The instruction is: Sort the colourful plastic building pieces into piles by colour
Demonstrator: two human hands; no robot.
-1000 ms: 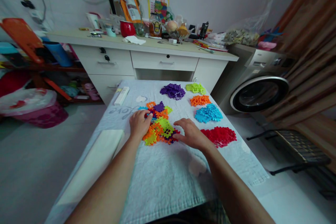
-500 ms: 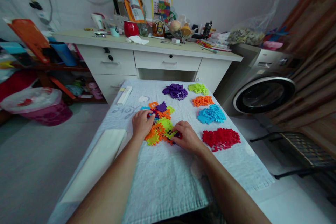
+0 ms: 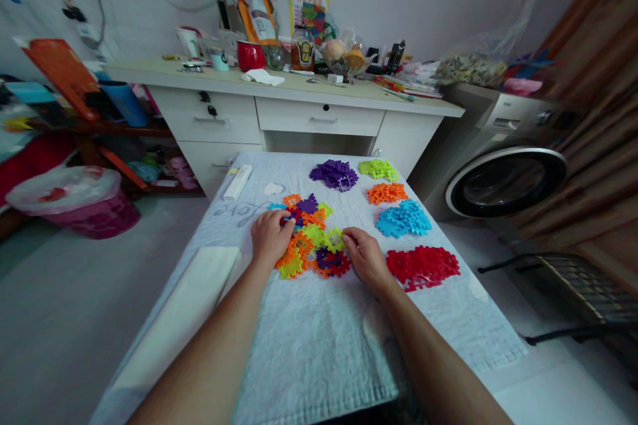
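Observation:
A mixed pile of flat, notched plastic building pieces [image 3: 302,252] in orange, yellow-green, purple, red and blue lies on the cloth-covered table. My left hand [image 3: 270,236] rests at its left edge, fingers curled in against the pieces; whatever they grip is hidden. At the pile's right side, my right hand [image 3: 366,255] pinches the edge of a yellow-green notched piece [image 3: 333,239] between thumb and fingers. Just below that piece, a purple piece [image 3: 326,257] and red ones show in the pile.
Sorted heaps stand to the right and back: purple [image 3: 333,174], yellow-green [image 3: 379,169], orange [image 3: 387,192], blue [image 3: 403,218] and red [image 3: 423,267]. A white box [image 3: 238,182] and a long white board [image 3: 184,312] lie along the left. Beyond stands a cluttered desk [image 3: 319,89].
My right hand has shifted slightly right and up, bringing the yellow-green piece with it. The purple and red pieces beneath now show more. My left hand has stayed in place.

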